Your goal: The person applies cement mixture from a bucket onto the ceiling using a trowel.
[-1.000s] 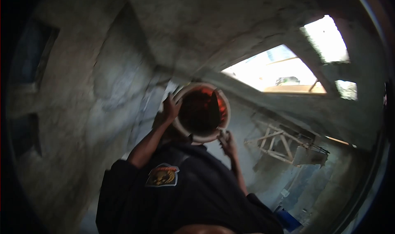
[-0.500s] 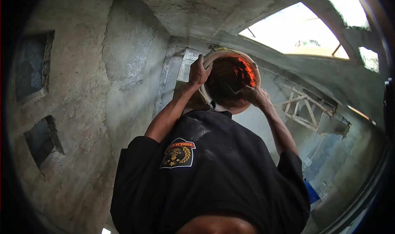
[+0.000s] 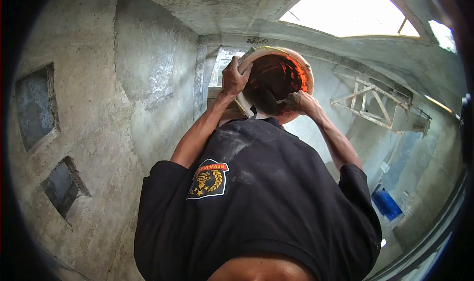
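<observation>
A round bucket (image 3: pixel 309 76) is tipped toward me in front of my chest, its orange inner wall smeared with dark wet mortar (image 3: pixel 269 76). My left hand (image 3: pixel 235 77) is closed on the bucket's left rim, where a greyish flat strip (image 3: pixel 246 58) lies along the edge under the thumb. At the lower right of the opening, my right hand (image 3: pixel 303 103) is wrapped round the handle of what looks like a trowel (image 3: pixel 269 102). Its grey blade reaches into the bucket and is partly lost in the dark mortar.
A rough plastered wall (image 3: pixel 89 108) with square openings stands on the left. Wooden bracing (image 3: pixel 370 103) is at the right, with a blue container (image 3: pixel 387 205) below it. Bright window openings (image 3: pixel 350 9) are at the top right. A pale block-patterned panel (image 3: pixel 224 59) is behind the bucket.
The view has shifted slightly. The bucket and both hands sit a little higher in the picture, and more of the trowel's blade shows inside the bucket. Both hands keep their grip.
</observation>
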### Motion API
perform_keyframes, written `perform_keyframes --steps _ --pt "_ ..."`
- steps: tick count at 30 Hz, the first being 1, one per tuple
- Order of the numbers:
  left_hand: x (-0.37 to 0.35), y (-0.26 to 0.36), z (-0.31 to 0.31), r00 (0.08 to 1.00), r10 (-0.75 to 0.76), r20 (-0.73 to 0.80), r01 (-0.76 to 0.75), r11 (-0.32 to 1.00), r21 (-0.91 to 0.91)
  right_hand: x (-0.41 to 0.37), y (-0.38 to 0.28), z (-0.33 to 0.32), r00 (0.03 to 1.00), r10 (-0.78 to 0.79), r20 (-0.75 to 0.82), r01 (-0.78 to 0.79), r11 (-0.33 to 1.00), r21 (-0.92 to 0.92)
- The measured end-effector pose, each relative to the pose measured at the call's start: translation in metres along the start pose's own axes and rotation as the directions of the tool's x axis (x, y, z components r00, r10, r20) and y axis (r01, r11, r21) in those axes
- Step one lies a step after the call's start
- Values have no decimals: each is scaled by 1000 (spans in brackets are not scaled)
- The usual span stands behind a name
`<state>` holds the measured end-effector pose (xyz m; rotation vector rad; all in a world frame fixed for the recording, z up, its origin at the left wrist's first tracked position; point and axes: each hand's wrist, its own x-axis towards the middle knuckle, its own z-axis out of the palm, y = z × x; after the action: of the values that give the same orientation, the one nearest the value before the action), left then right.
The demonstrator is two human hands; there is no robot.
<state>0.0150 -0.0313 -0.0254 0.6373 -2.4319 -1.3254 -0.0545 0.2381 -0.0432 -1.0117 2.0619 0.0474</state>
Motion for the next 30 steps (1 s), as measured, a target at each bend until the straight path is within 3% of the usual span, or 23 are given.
perform_keyframes --steps 2,4,5,9,14,18,20,24,26,28,29,30 --pt "-1 -3 1 1000 19 -8 -19 1000 20 -3 -7 0 996 -57 -62 57 998 2" --pt "-1 -5 0 998 44 -41 -43 999 27 -1 -22 -3 974 -217 -62 222 971 87" --pt "0 -4 1 998 45 -40 -44 999 29 -1 -18 6 981 -157 -116 180 958 224" --pt "-2 -4 3 993 70 -90 -68 997 23 1 -10 27 969 -183 -164 209 964 161" --pt "6 -10 10 990 96 -107 -93 995 25 -12 -33 0 989 -63 -133 104 939 328" --pt "19 -13 15 993 73 -96 -73 997 8 -18 -43 -7 989 -69 -133 113 925 362" --pt "29 -8 23 995 55 -81 -54 998 24 -27 -43 -12 964 14 -267 109 891 441" --pt "37 -7 31 989 32 -146 -29 999 19 -37 -39 -23 974 70 -216 70 811 580" --pt "41 -6 35 992 -38 -118 36 999 -22 -37 -32 -24 977 64 -203 73 795 602" --pt "45 -9 39 992 -34 -119 34 999 -3 -39 -27 -21 950 25 -310 172 788 592" --pt "47 -10 41 992 -34 -119 36 999 15 -42 -26 -28 950 18 -313 177 792 584" --pt "48 -11 44 991 -36 -127 38 999 12 -49 -25 -34 984 100 -148 29 729 684"
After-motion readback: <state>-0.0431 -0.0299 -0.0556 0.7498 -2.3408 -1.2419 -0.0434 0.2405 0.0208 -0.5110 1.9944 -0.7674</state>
